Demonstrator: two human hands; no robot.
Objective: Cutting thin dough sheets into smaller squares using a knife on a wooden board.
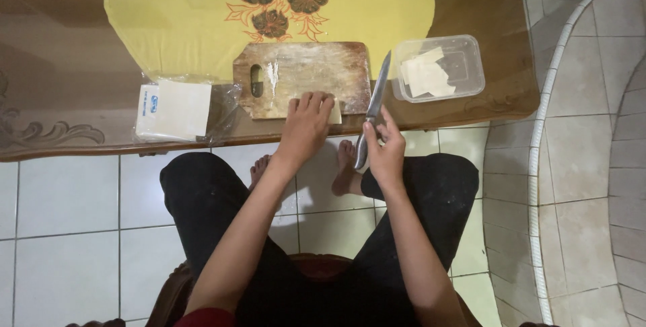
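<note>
Tub (471, 64) with pale sheets (425, 75) inside

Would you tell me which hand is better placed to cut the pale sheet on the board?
Probably the right hand: it grips the knife, while the left hand presses the sheet.

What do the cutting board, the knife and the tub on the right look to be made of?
Cutting board: apparently wood, brown with visible grain, worn and dusted white.
Knife: blade looks like bare metal, grey with a dull sheen; the handle is hidden in the right hand.
Tub: seemingly clear plastic, see-through walls showing pale square sheets inside.
</note>
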